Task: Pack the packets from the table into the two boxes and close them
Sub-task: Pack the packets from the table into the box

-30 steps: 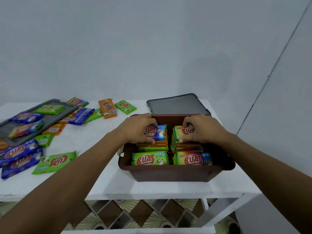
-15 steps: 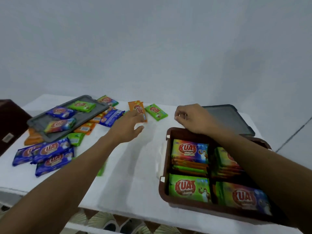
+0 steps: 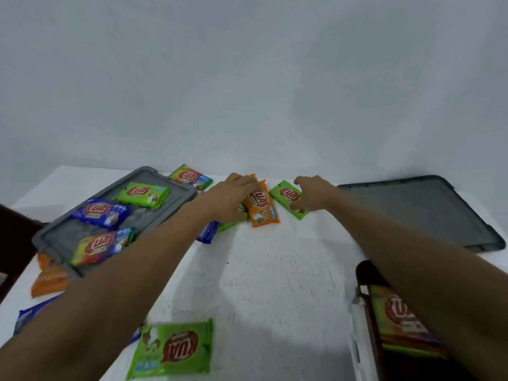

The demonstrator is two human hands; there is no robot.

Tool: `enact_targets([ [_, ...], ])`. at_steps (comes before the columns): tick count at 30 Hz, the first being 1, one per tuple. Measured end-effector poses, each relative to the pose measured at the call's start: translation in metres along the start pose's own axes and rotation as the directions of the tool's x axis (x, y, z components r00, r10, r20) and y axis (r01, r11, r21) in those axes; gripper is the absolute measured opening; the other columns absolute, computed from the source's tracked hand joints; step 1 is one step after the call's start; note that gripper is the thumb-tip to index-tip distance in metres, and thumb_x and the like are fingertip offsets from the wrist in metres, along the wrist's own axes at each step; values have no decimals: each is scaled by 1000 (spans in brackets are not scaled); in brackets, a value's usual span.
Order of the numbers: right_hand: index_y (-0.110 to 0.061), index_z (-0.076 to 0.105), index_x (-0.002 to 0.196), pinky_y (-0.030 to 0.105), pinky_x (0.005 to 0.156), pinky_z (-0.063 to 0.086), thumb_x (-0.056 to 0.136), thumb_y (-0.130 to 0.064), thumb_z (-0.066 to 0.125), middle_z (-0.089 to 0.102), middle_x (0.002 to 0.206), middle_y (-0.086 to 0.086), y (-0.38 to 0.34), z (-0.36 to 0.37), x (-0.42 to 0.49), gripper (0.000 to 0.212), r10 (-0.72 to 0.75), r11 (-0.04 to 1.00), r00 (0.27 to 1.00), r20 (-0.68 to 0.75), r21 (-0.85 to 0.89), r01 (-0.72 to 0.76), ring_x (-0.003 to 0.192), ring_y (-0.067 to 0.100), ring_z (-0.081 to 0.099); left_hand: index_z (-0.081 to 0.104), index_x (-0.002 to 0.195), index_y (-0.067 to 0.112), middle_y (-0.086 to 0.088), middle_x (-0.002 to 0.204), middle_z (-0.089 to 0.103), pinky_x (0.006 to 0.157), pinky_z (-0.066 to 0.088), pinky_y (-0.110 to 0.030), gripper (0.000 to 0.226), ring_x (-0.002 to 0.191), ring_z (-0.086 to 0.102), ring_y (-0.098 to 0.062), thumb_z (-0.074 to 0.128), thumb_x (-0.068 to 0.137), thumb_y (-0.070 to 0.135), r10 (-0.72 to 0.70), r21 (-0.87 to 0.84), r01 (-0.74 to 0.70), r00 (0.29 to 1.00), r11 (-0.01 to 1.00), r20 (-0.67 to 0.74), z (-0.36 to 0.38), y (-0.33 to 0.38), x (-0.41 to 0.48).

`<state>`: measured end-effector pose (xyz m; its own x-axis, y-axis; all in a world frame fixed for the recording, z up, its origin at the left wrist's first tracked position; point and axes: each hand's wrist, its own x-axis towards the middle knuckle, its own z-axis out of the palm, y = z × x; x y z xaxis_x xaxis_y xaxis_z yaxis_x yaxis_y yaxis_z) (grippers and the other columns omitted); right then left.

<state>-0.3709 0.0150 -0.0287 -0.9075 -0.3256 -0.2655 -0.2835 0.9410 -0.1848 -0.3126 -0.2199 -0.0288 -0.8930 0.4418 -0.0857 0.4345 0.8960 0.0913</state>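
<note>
Fingers (image 3: 247,183) of our left hand (image 3: 226,202) lie straight and flat over the far end of one orange packet (image 3: 264,213). The bent fingers and thumb of our right hand (image 3: 314,193) touch the right edge of one green packet (image 3: 287,196) just beside it, but blur keeps us from telling whether they pinch it. Both packets lie on the white table (image 3: 275,276). Outward to the left we count three packets on the left grey lid (image 3: 66,235): one green (image 3: 141,194), one blue (image 3: 100,213), one multicoloured (image 3: 101,246). A fourth packet (image 3: 191,177) lies behind that lid. A lone green wrapper (image 3: 173,347) lies at the table's near edge. The second grey lid (image 3: 420,215) lies to the right, and the brown box (image 3: 367,281) at lower right holds stacked packets (image 3: 398,317).
</note>
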Motion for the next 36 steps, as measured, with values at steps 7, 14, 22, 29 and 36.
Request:
enact_targets([
  [7,-12,47,111,25,49,48,75,-23,79,56,109,9,2,-9,-1,49,60,995,970,235,-87,-41,72,16,56,13,152,36,1,160,15,116,19,-51,109,145,13,-29,80,67,47,55,108,-84,967,991,250,8,-7,41],
  [14,-14,51,116,29,75,44,87,-16,62,54,105,0,32,-29,-36,31,-75,997,987,141,6,75,94,21,55,48,117,22,1,111,55,108,24,-44,65,117,45,-22,72,66,54,198,232,-190,980,954,-14,6,8,39],
  [22,-10,63,104,29,64,43,88,-22,62,64,96,10,68,-63,-132,20,1,840,996,-90,540,48,74,20,57,44,121,30,6,98,61,74,51,-39,69,85,57,-18,55,70,77,-8,-100,-11,981,995,-193,-22,88,6],
  [29,-21,62,101,26,65,45,73,-56,75,66,91,-4,113,-63,-253,46,-15,826,979,-205,549,128,78,11,61,52,107,27,-1,83,64,63,44,-32,47,72,61,-21,33,90,67,-77,-203,2,928,979,-365,-50,194,-30],
  [36,-27,57,107,32,76,53,65,-52,83,69,94,-8,156,-28,-343,55,-129,905,974,-185,379,192,82,9,67,53,107,22,-1,85,64,61,40,-32,51,77,59,-23,30,90,64,8,-134,-58,939,989,-345,-40,285,-67],
])
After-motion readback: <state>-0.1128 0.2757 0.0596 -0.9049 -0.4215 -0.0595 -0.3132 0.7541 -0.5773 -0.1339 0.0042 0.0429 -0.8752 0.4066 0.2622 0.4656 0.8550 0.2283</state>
